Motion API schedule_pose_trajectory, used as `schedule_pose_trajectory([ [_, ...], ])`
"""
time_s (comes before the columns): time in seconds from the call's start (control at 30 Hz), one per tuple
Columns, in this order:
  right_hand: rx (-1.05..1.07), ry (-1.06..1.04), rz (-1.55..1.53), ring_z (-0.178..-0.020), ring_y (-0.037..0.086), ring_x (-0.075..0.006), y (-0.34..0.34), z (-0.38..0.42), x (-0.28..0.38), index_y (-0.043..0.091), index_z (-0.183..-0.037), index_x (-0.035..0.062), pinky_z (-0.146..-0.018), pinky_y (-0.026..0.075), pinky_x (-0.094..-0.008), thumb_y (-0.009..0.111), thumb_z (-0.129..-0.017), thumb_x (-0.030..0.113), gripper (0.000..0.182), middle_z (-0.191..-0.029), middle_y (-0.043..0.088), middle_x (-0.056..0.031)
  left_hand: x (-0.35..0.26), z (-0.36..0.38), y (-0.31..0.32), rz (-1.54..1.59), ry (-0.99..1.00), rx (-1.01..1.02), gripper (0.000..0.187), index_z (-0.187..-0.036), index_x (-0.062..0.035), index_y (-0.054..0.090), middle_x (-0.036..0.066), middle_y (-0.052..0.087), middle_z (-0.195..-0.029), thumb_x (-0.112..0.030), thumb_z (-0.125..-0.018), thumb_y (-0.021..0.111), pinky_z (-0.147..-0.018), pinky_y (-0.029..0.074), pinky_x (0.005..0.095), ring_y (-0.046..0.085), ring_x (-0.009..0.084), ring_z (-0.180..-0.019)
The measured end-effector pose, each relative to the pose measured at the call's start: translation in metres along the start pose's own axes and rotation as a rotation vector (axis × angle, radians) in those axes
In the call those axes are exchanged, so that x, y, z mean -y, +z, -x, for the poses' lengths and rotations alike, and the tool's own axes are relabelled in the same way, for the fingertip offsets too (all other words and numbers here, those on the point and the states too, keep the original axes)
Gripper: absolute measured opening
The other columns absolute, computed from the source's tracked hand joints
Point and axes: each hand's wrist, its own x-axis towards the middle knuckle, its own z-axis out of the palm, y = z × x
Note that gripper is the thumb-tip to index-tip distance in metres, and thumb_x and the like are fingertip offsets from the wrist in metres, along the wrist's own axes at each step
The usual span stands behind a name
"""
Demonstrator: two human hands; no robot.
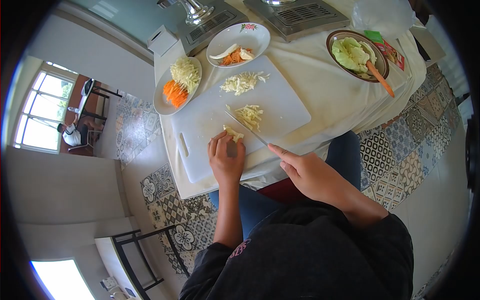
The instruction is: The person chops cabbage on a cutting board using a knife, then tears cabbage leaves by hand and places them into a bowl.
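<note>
White cutting board (210, 120), pale cabbage (233, 133), orange carrot shreds (174, 93), brown bowl (332, 38), patterned blue-and-white floor tiles (400, 145).

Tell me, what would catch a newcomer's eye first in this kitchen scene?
Probably the white cutting board at the centre, where the left hand pins a cabbage piece while the right hand slices it with a knife. Left of the board, the plate of bright orange carrot strips stands out, as does the bowl of cabbage leaves at upper right.
</note>
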Motion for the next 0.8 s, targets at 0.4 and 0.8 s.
schedule_pose_trajectory([
  [0.4,-0.011,-0.052,-0.088,-0.060,0.060,-0.0405,-0.004,0.008,0.008,0.045,-0.144,0.0093,-0.058,0.047,-0.0456,0.050,-0.099,0.015,0.045,-0.067,0.061,-0.0233,-0.005,-0.005,-0.004,-0.005,0.040,0.094,0.026,-0.107,-0.0044,0.068,0.013,0.068,-0.116,-0.014,-0.084,0.073,-0.104,0.041,0.0484,0.060,0.0338,-0.113],
  [0.8,0.028,-0.017,-0.126,-0.056,0.057,-0.0375,0.003,0.002,-0.002,0.045,-0.145,0.0111,-0.058,0.046,-0.0408,0.050,-0.100,0.016,0.045,-0.065,0.057,-0.0234,-0.006,-0.007,-0.007,-0.051,0.054,0.143,0.029,-0.110,-0.0065,0.066,0.012,0.068,-0.115,-0.013,-0.081,0.068,-0.107,0.037,0.0508,0.057,0.0340,-0.120],
])
